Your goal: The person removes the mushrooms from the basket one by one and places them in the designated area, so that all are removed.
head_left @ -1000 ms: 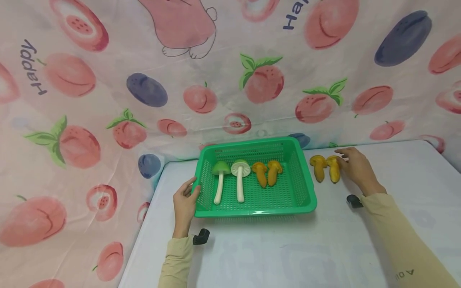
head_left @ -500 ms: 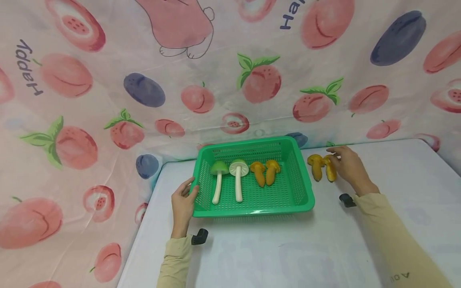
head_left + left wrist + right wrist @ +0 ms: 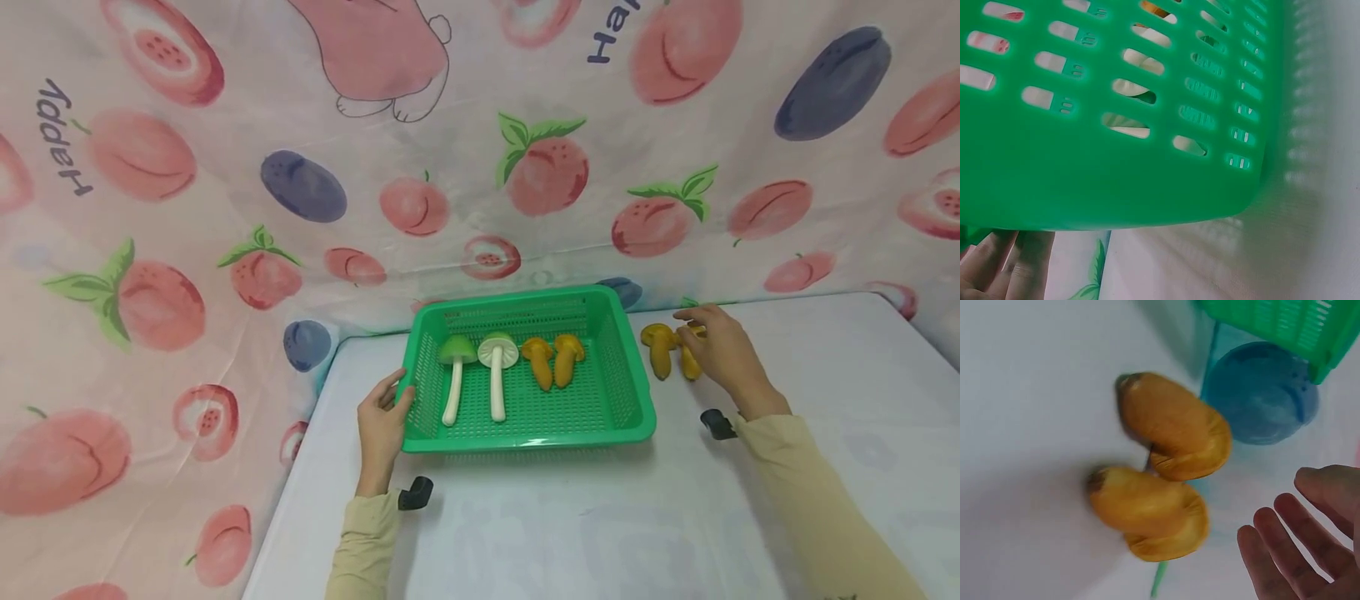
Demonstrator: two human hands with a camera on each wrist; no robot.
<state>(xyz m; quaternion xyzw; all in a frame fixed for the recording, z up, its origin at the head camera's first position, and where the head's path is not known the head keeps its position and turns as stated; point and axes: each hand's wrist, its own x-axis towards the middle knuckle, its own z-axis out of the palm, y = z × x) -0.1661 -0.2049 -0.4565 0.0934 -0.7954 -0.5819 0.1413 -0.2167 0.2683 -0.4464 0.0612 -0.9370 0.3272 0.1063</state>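
Observation:
A green plastic basket (image 3: 525,442) stands on the white table. My left hand (image 3: 382,425) holds its left rim, thumb over the edge; in the left wrist view, fingers (image 3: 1029,265) reach to that rim. Inside lie a green-capped mushroom (image 3: 455,379), a white mushroom with its gills showing (image 3: 498,379), and two yellow-brown mushrooms (image 3: 539,362) (image 3: 567,360). To the right of the basket, two more yellow mushrooms (image 3: 660,350) (image 3: 1147,512) lie side by side. Partly covering the right one in the head view, my right hand (image 3: 726,354) hovers with fingers spread; the right wrist view shows a gap between them.
A fruit-printed cloth (image 3: 480,167) hangs behind the table's back edge. Black wrist-worn pieces (image 3: 416,493) (image 3: 717,424) stick out beside both wrists. The white table (image 3: 562,533) extends in front of the basket.
My right hand has shifted slightly left and now covers more of the right-hand yellow mushroom. The left hand, the basket and the mushrooms stay in place.

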